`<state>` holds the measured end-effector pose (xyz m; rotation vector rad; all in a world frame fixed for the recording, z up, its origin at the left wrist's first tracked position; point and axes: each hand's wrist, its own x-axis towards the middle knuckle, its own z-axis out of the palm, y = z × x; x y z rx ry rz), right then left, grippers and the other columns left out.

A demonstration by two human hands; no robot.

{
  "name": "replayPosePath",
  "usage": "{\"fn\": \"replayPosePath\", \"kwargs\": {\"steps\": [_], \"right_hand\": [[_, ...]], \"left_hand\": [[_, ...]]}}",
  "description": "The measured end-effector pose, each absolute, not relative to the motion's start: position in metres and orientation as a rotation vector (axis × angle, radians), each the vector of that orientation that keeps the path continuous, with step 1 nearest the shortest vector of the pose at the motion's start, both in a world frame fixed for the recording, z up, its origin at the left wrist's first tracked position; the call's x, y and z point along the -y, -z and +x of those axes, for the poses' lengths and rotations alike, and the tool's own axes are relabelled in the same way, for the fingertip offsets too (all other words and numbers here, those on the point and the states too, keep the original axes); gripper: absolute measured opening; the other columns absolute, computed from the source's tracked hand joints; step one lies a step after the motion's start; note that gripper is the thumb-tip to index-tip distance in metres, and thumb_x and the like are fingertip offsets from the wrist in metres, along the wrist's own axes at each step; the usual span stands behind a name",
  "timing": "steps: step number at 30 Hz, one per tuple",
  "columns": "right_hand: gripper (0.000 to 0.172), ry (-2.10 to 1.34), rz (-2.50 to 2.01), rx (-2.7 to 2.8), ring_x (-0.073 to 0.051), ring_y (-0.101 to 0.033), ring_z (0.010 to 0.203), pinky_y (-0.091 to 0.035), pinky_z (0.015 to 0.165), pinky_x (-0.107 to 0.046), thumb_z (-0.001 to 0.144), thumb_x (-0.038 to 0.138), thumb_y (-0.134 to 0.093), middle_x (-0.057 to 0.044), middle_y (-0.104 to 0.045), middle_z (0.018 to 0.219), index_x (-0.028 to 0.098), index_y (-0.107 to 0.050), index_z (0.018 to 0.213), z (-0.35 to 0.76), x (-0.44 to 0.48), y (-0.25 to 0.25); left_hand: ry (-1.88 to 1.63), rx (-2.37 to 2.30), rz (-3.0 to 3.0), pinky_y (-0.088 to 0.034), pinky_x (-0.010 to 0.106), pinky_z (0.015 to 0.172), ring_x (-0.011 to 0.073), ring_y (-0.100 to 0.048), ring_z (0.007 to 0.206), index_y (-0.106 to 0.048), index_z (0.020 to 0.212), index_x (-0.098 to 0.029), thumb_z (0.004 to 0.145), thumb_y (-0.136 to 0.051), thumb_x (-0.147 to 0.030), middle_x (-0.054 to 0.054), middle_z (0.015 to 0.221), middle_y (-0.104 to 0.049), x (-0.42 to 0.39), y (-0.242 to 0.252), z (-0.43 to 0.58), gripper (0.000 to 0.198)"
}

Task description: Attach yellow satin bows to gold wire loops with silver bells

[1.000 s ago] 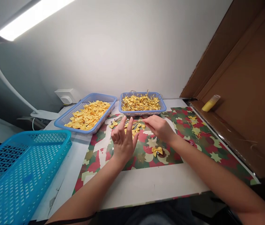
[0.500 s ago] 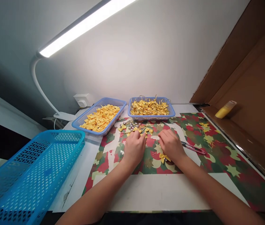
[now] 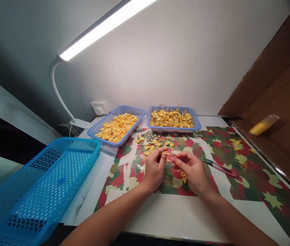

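Observation:
Over the patterned mat, my left hand (image 3: 155, 168) and my right hand (image 3: 191, 169) face each other, fingertips pinched. A thin gold cord (image 3: 168, 153) stretches between them, one end in each pinch. Beyond my left hand lie several yellow bows (image 3: 170, 144), with thin gold stems and small silver bells (image 3: 150, 138) around them. Another yellow bow (image 3: 183, 176) rests on the mat beside my right hand, partly hidden by it.
Two blue-violet baskets hold yellow bows, one at the back left (image 3: 91, 133) and one at the back centre (image 3: 174, 130). A turquoise basket (image 3: 65, 184) sits left. Pink-handled snips (image 3: 224, 169), yellow scraps (image 3: 241, 159) and a cardboard wall (image 3: 270, 78) are right.
My hands have come up off the mat, turned inward and now hold the cord between them. The view has shifted slightly, and the bow near my right hand is more covered.

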<state>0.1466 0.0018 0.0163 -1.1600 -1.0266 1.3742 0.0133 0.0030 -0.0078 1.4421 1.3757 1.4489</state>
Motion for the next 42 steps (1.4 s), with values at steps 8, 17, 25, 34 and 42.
{"fn": "replayPosePath", "kwargs": {"steps": [8,17,25,34,42], "right_hand": [[0.042,-1.416,-1.116,0.847,-0.016,-0.066,0.066,-0.055,0.056,-0.024,0.055,0.048,-0.088,-0.002,-0.068,0.072,0.018,-0.067,0.076,0.142,0.005,-0.002],[0.041,-1.452,-1.141,0.875,-0.014,-0.059,0.057,-0.051,0.048,-0.024,0.049,0.047,-0.090,-0.002,-0.066,0.065,0.017,-0.071,0.071,0.152,0.000,-0.008],[0.038,-1.339,-1.174,1.072,-0.017,-0.065,0.066,-0.055,0.056,-0.028,0.056,0.050,-0.085,-0.004,-0.071,0.074,0.019,-0.070,0.074,0.153,0.001,-0.008],[0.041,-1.309,-1.203,1.169,-0.016,-0.063,0.068,-0.055,0.062,-0.028,0.057,0.049,-0.084,-0.004,-0.068,0.074,0.018,-0.068,0.078,0.160,-0.004,-0.005],[0.027,-1.115,-1.217,1.320,-0.019,-0.066,0.072,-0.056,0.067,-0.031,0.068,0.040,-0.078,-0.004,-0.069,0.077,0.020,-0.066,0.081,0.165,-0.002,-0.006]], "left_hand": [[-1.452,-1.176,1.353,-0.054,0.029,0.075,0.0192,-0.069,0.085,-0.072,0.096,-0.017,0.084,-0.063,-0.026,0.007,0.092,-0.074,0.001,0.009,0.017,0.018],[-1.400,-1.186,1.296,-0.053,0.027,0.064,0.0171,-0.067,0.073,-0.072,0.090,-0.017,0.082,-0.067,-0.029,0.006,0.083,-0.074,0.000,0.008,0.016,0.016],[-1.345,-1.152,1.256,-0.052,0.025,0.062,0.0149,-0.065,0.067,-0.073,0.084,-0.017,0.075,-0.070,-0.027,0.004,0.078,-0.074,0.000,0.007,0.015,0.013],[-1.195,-1.066,1.274,-0.054,0.025,0.065,0.0162,-0.068,0.072,-0.072,0.085,-0.016,0.075,-0.073,-0.028,0.005,0.081,-0.074,-0.004,0.009,0.010,0.016],[-1.124,-0.995,1.349,-0.056,0.028,0.069,0.0179,-0.069,0.076,-0.071,0.087,-0.016,0.075,-0.075,-0.030,0.007,0.083,-0.074,-0.006,0.004,0.004,0.019]]}}
